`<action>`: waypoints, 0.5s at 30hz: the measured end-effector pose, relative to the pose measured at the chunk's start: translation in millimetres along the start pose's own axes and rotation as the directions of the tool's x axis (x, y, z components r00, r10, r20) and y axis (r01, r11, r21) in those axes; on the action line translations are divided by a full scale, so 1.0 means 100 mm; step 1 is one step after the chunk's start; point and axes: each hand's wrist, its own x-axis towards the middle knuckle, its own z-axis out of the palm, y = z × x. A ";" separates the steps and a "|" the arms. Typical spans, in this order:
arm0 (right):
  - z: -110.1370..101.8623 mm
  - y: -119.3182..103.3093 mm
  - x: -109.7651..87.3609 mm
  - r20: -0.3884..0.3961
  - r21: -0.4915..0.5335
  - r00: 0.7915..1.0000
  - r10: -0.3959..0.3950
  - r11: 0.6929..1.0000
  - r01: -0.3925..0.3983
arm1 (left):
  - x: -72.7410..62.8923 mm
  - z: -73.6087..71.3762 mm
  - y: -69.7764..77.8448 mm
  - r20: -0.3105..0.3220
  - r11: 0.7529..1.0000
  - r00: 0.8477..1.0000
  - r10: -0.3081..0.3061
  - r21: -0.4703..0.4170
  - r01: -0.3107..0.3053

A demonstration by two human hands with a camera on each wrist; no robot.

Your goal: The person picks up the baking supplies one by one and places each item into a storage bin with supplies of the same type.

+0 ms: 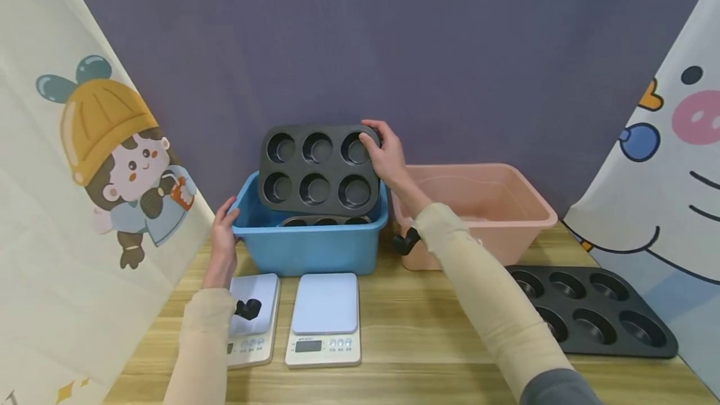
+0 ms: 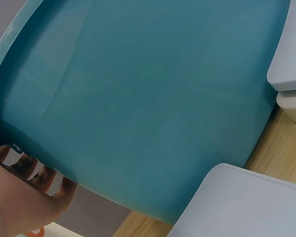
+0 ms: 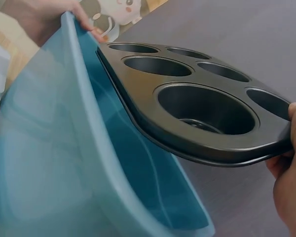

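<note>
My right hand pinches the upper right corner of a dark six-cup muffin tin. The tin stands tilted up over a blue plastic bin, its cups facing me. Inside the bin, the top of another muffin tin shows below it. At the bin's left end, my left hand grips the rim. The left wrist view shows those fingers curled against the bin's edge. From the right wrist, the held tin slants above the bin's opening, and the right thumb rests near a cup.
Two white kitchen scales, one left and one right, lie in front of the blue bin. A pink bin stands to its right. Another muffin tin rests at the table's right side. A grey curtain hangs behind.
</note>
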 end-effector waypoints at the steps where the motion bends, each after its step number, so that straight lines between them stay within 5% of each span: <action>1: 0.02 0.02 -0.01 0.007 0.002 1.000 -0.001 1.000 0.001 | 0.00 0.00 0.00 -0.001 1.000 1.000 0.001 0.001 -0.001; 8: 0.13 0.17 -0.05 0.028 0.011 1.000 0.004 1.000 -0.004 | -0.01 -0.01 0.00 0.006 1.000 1.000 0.005 0.003 -0.005; 15: 0.27 0.24 -0.15 0.118 -0.146 0.985 0.122 0.984 -0.105 | 0.00 0.01 -0.01 -0.006 1.000 1.000 0.009 0.000 -0.009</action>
